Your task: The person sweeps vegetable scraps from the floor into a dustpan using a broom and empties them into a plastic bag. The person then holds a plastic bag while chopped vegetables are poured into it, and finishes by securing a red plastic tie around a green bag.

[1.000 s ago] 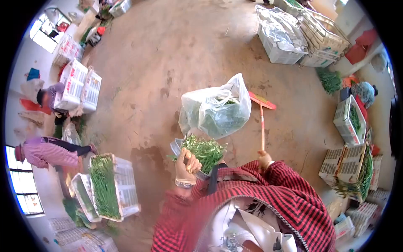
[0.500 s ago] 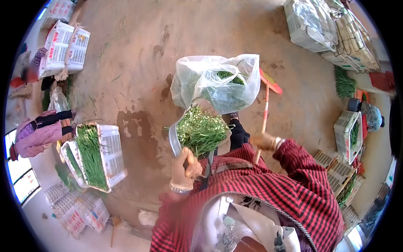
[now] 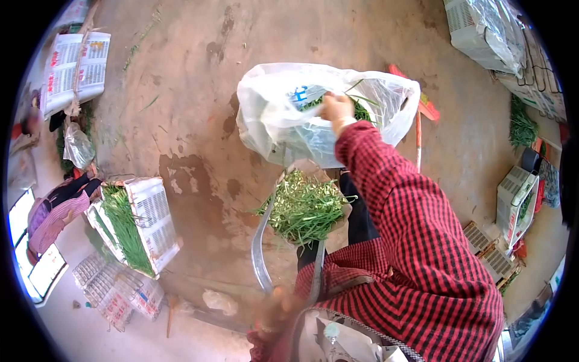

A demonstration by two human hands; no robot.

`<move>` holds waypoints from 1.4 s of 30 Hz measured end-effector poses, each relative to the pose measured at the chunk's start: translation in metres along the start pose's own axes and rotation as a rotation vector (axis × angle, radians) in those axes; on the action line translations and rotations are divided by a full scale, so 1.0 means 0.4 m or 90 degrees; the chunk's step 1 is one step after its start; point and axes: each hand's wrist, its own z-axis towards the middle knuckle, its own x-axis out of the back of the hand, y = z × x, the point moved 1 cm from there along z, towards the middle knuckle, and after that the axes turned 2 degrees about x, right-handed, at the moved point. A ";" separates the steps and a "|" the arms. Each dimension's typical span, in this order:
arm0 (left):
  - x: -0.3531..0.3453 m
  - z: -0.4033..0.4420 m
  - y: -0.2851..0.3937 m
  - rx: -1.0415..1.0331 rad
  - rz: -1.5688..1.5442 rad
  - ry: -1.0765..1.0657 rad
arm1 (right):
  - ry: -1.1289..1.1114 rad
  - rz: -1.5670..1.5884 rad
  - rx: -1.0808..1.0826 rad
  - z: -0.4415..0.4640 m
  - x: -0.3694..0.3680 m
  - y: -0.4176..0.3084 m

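Note:
My right hand reaches to the opening of a translucent white plastic bag, its fingers pinched on the bag's edge. Green stalks show inside the bag. Nearer to me, a container heaped with cut green stems has a long grey handle. My left hand is a blur low in the view, at the lower end of that handle; its fingers cannot be made out. Behind the bag lies a red-headed broom or pusher with a red and white stick.
White crates with long green stalks stand at the left, near a person in striped clothes. More crates are at the upper left, upper right and right. A crumpled plastic piece lies at the lower left.
My right hand has left the broom stick and moved forward to the bag. My left hand has dropped toward my body, now blurred. The view has shifted, and the bag's opening is spread wider.

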 end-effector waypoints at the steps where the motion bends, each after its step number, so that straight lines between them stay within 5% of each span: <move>1: -0.033 0.013 0.033 0.034 -0.265 -0.043 | -0.145 -0.065 0.013 -0.039 -0.064 0.018; 2: -0.043 0.019 0.035 0.049 -0.398 -0.067 | -0.289 -0.123 0.040 -0.078 -0.127 0.037; 4: -0.032 0.028 -0.029 0.103 -0.646 -0.078 | -0.554 -0.494 0.352 -0.332 -0.222 -0.109; 6: -0.051 0.012 -0.034 0.140 -0.763 -0.061 | -0.818 -0.565 0.652 -0.426 -0.287 0.046; 8: -0.110 0.004 0.114 0.113 -0.587 -0.054 | -0.920 -0.864 0.360 -0.564 -0.247 -0.091; 9: -0.136 0.001 0.194 0.110 -0.561 -0.112 | -0.894 -0.835 0.406 -0.558 -0.227 -0.107; 10: -0.125 -0.006 0.188 0.110 -0.562 -0.113 | -0.742 -0.678 0.517 -0.521 -0.183 -0.105; 11: -0.111 -0.009 0.175 0.121 -0.589 -0.160 | -0.609 -0.684 0.493 -0.487 -0.130 -0.186; 13: -0.113 -0.013 0.175 0.120 -0.619 -0.210 | -0.254 -0.715 0.746 -0.358 -0.007 -0.256; 15: -0.130 -0.018 0.200 0.016 -0.585 -0.167 | 0.054 -0.674 0.855 -0.229 0.127 -0.333; 17: -0.051 -0.012 0.038 0.017 -0.630 -0.223 | 0.232 -0.781 0.801 -0.179 0.234 -0.376; 19: -0.074 -0.017 0.089 0.019 -0.671 -0.282 | 0.325 -0.823 0.786 -0.121 0.294 -0.362; 21: -0.139 -0.034 0.212 -0.011 -0.587 -0.163 | 0.159 -0.770 0.286 -0.055 0.348 -0.324; 22: -0.143 -0.031 0.222 -0.012 -0.584 -0.164 | 0.040 -0.469 0.201 0.071 0.415 -0.216; 24: -0.148 -0.039 0.241 -0.041 -0.621 -0.248 | -0.126 -0.172 0.137 0.006 0.407 -0.175; 28: -0.156 -0.070 0.308 -0.084 -0.600 -0.333 | 0.050 -0.413 0.269 -0.013 0.428 -0.038; 34: -0.175 -0.087 0.331 -0.054 -0.549 -0.351 | -0.266 -0.215 0.207 -0.147 0.344 -0.089; 36: -0.175 -0.095 0.317 -0.034 -0.645 -0.212 | -0.367 -0.316 0.102 -0.191 0.333 -0.095; 38: -0.200 -0.080 0.364 -0.081 -0.630 -0.230 | -0.452 -0.431 0.016 -0.249 0.342 -0.157; 40: -0.216 -0.058 0.403 -0.131 -0.609 -0.244 | -0.175 -0.518 0.162 -0.113 0.437 0.019; 41: -0.223 -0.050 0.417 -0.171 -0.594 -0.275 | -0.164 -0.321 0.058 -0.136 0.485 -0.010; 42: -0.230 -0.041 0.431 -0.210 -0.577 -0.309 | -0.112 -0.348 0.053 -0.126 0.558 0.004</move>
